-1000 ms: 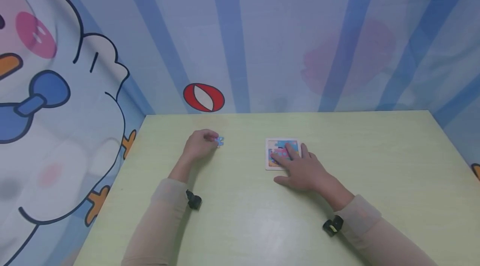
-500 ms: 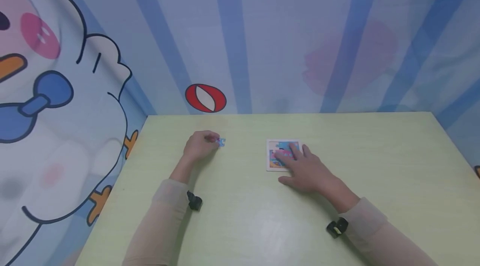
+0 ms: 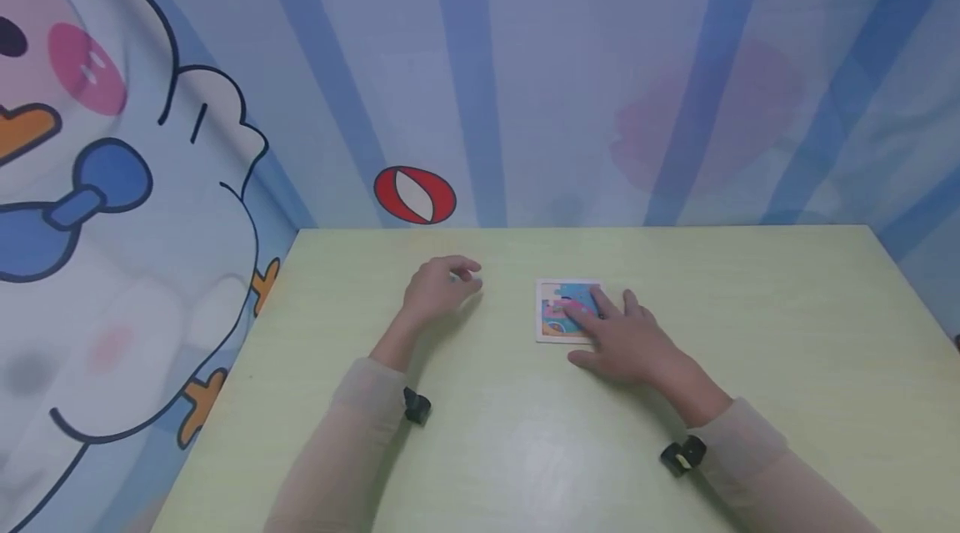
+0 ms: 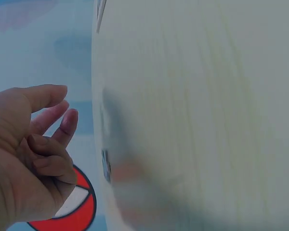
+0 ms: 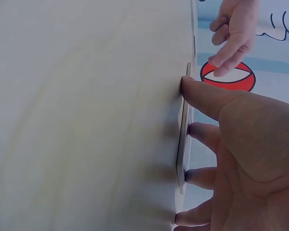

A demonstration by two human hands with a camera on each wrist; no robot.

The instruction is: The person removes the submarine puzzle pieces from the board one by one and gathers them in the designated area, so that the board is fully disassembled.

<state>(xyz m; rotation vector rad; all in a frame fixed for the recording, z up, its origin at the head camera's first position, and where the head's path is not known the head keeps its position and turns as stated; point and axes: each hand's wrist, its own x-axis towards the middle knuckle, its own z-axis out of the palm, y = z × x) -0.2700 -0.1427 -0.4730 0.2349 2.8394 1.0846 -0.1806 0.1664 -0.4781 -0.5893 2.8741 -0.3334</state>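
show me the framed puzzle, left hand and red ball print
Framed puzzle (image 3: 553, 320), head view: left part of its picture
Left hand (image 3: 437, 293), head view: back of the hand
Ball print (image 3: 414, 195), head view: white band

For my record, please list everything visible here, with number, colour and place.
Table: one, pale yellow-green, centre
Backdrop: one, blue-striped, behind table
Printed figure: one, mostly white, far left
Printed ball: one, red and white, on backdrop
Faded shape: one, pink, on backdrop
Puzzle board: one, white-rimmed, multicoloured, on table
Small piece: one, greyish-blue, on table, left of puzzle board
Sleeves: two, beige, lower left and right
Wrist devices: two, black, at sleeve cuffs
Left hand: one, bare, over table
Right hand: one, bare, touching puzzle board
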